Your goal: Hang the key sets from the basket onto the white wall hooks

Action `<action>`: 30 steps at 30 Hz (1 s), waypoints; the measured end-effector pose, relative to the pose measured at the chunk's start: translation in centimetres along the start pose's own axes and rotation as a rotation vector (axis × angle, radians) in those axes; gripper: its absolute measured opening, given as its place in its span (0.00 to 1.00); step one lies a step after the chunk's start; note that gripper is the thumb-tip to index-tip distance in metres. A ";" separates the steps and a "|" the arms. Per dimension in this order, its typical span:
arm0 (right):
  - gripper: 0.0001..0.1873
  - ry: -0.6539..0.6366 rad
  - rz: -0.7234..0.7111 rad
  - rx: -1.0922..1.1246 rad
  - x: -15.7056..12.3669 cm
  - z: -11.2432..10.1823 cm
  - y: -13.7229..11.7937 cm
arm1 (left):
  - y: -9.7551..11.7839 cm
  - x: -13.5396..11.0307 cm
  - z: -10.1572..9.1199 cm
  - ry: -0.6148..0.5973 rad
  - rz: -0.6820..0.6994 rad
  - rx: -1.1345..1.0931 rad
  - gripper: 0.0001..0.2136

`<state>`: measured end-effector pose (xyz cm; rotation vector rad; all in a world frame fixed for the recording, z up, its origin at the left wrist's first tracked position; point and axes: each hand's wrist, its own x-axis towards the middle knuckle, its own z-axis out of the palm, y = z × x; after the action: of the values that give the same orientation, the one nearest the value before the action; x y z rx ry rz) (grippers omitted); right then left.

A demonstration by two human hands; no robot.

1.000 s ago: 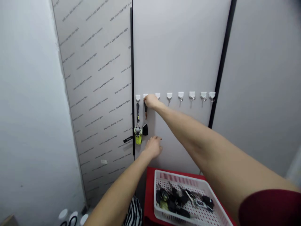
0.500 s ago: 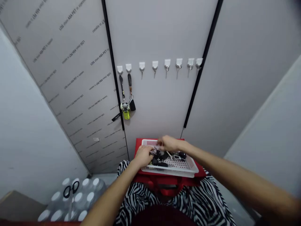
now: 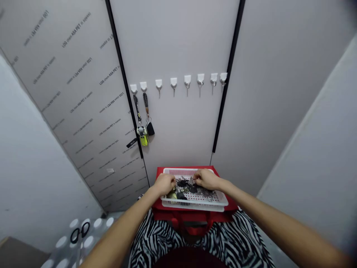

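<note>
A white perforated plastic basket [image 3: 195, 205] rests on a red bag [image 3: 192, 215] on my lap. Inside it lies a jumble of keys [image 3: 193, 189], with black fobs and metal rings among them. My left hand [image 3: 165, 184] is at the basket's left end, its fingers closed at the edge of the pile; what they pinch is hidden. At the far side of the pile, my right hand [image 3: 206, 179] has its fingertips pinched together on some metal keys.
Several white hooks [image 3: 187, 79] run in a row across the pale panel ahead. From the two leftmost hang a key with a figure charm [image 3: 142, 132] and a black fob [image 3: 150, 128]. Scissors [image 3: 80, 233] lie on capped bottles [image 3: 88, 242] at lower left.
My right hand has shifted and its fingers now dip among the keys. Some keys in the pile have moved. The whole view has turned slightly, sliding the hooks left.
</note>
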<state>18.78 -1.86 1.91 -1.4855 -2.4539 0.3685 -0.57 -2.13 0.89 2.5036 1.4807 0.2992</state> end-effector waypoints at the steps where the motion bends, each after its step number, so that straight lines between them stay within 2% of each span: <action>1: 0.10 0.033 -0.033 0.033 0.0 0.2 -0.5 | 0.0 0.3 -0.2 0.021 -0.013 -0.049 0.08; 6: 0.12 0.153 -0.154 0.279 1.0 1.5 -3.3 | 0.5 1.6 -1.8 0.123 -0.057 -0.480 0.08; 11: 0.15 0.238 -0.065 0.447 2.6 1.1 -4.0 | 0.8 2.3 -3.6 0.089 -0.111 -0.865 0.06; 18: 0.13 0.277 -0.036 0.620 3.8 -3.6 -5.2 | 1.6 2.9 -6.8 0.206 -0.131 -0.950 0.06; 23: 0.12 0.330 0.015 0.714 5.4 -6.3 -6.2 | 1.9 2.9 -7.9 0.164 -0.099 -1.005 0.09; 25: 0.10 0.363 0.010 0.741 6.3 -7.5 -6.6 | 2.0 3.3 -8.4 0.244 -0.100 -1.024 0.09; 27: 0.09 0.410 0.021 0.806 7.5 -9.0 -7.3 | 2.0 4.0 -9.2 0.377 -0.102 -1.034 0.08; 30: 0.07 0.488 0.030 0.928 9.4 -11.7 -8.7 | 2.0 5.3 -11.4 0.570 -0.056 -1.017 0.08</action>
<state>11.28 3.60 16.55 -1.0222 -1.5209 0.8736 0.38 2.51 12.72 1.5861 1.0872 1.4210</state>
